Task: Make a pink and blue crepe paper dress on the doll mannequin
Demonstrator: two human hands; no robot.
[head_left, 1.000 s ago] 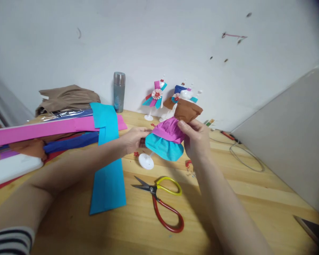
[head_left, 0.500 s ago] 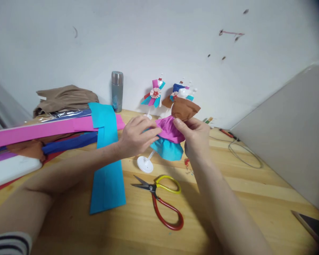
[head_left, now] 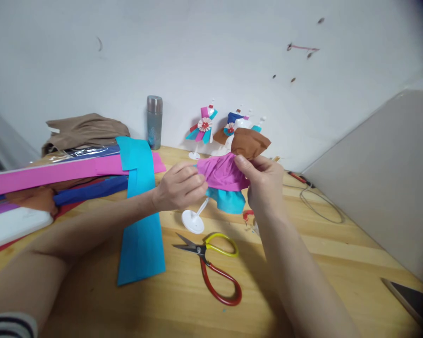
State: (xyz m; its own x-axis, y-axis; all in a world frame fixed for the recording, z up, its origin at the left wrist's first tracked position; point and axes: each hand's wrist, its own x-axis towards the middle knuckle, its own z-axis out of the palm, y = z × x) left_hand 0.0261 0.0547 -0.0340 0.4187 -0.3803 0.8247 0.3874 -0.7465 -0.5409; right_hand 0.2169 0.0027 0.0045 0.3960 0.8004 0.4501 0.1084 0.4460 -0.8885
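Note:
A small doll dress form [head_left: 193,221] on a white stand leans in front of me, wearing a crepe-paper dress [head_left: 220,171] with a brown top, a pink layer and a blue layer below. My left hand [head_left: 183,186] is closed on the left edge of the pink layer and pulls it out sideways. At the waist, just under the brown top, my right hand [head_left: 266,180] pinches the dress between thumb and fingers. Scissors [head_left: 200,250] with one yellow and one red handle lie open on the table below.
A folded blue paper strip [head_left: 141,249] lies left of the scissors. Farther left are a pink strip [head_left: 56,174], brown cloth [head_left: 91,129] and a white case [head_left: 17,227]. A flask [head_left: 154,122] and dressed forms [head_left: 203,124] stand by the wall; a cable [head_left: 319,213] lies right.
My left hand has closed on the pink layer and stretched its edge to the left. The dress form and my right hand have shifted slightly right.

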